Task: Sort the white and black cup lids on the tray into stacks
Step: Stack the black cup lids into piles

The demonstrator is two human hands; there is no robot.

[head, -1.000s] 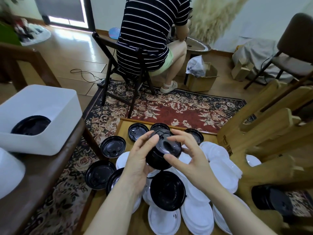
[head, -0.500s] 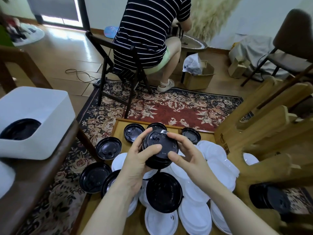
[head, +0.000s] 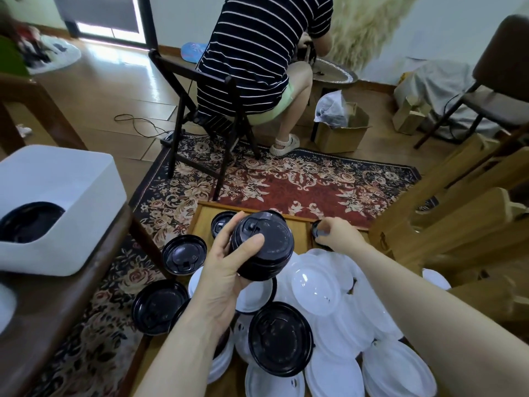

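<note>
Gripping a stack of black plastic cup lids (head: pixel 262 245) above the wooden tray (head: pixel 204 217), the left hand (head: pixel 226 270) is curling round it. The right hand (head: pixel 339 236) is pinching a single black lid (head: pixel 317 228) at the tray's far right. White plastic lids (head: pixel 315 285) are lying heaped on the tray. A white plastic bin (head: pixel 71 196) on the left is containing a black lid (head: pixel 27 220).

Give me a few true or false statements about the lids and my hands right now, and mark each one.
1. The left hand grips a stack of black lids. True.
2. The right hand rests on a white lid. False: it reaches to a black lid at the tray's far edge.
3. The white bin holds a black lid. True.
4. Every lid on the wooden tray is white. False: black ones lie among them.
</note>
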